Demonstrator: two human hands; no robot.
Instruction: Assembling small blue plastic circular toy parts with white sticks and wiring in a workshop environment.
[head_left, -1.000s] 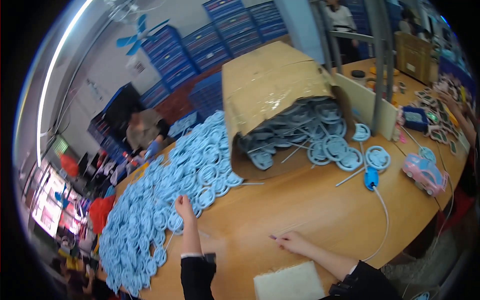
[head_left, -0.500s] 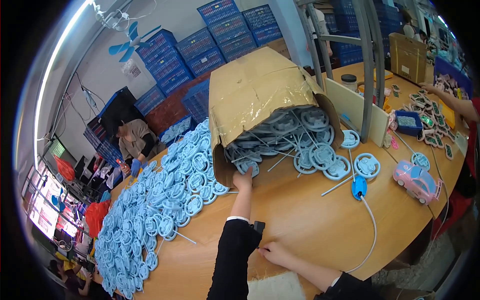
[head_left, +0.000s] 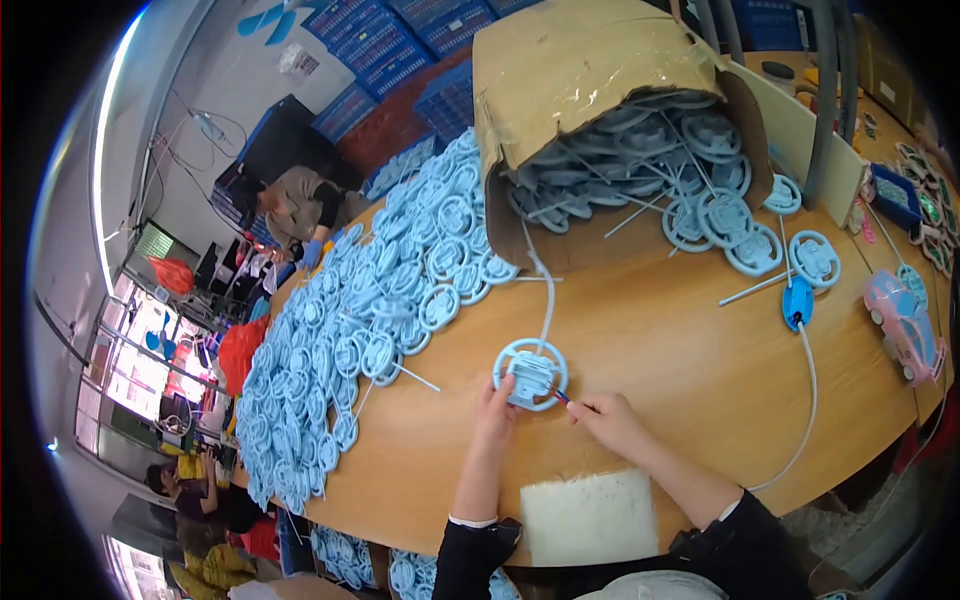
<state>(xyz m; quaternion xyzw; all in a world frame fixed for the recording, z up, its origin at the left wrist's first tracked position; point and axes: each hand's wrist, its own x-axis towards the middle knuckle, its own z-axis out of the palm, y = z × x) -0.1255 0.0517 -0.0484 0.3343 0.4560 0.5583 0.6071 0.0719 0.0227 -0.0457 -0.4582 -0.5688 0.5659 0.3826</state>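
Ur left hand [head_left: 495,410] clamped on blue wheel [head_left: 530,372], right hand [head_left: 612,420] pinching small tool [head_left: 563,399] at hub. Big pile [head_left: 350,340] laid out; box [head_left: 600,110] looks approx half full.

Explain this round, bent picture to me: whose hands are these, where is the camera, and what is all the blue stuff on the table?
There is no machine here: a person works with two bare hands, and a wide fisheye camera on their head looks down, which bends straight edges. The forearms in dark sleeves come in from the bottom. The left hand steadies a light blue plastic wheel, shaped like a toy steering wheel, on the wooden table. The right hand pinches a small thin tool at the wheel's edge; what kind of tool is too small to tell. To the left lies a big heap of the same blue wheels, and more spill from a cardboard box tipped on its side. A pink toy car stands at the right, and a white pad lies near the person.
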